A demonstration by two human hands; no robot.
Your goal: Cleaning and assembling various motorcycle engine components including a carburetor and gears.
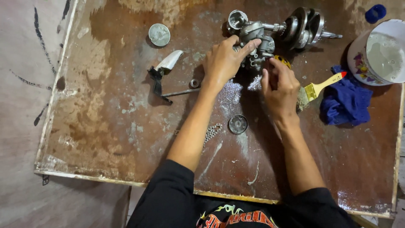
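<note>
My left hand (225,59) rests on a small grey metal carburetor (258,50), with its fingers wrapped over the top. My right hand (279,86) is just to the right of the carburetor and pinches a yellow-handled tool (282,61) against it. Most of the tool is hidden by my fingers. Behind the carburetor lies a metal crankshaft with connecting rod (301,27).
The worn brown board (105,114) also carries a round metal cap (159,34), a lever with a silver blade (166,71), a small ring (194,83), a chain (212,133), a round disc (238,124), a paintbrush (320,86), a blue cloth (346,101) and a white bucket of liquid (382,52).
</note>
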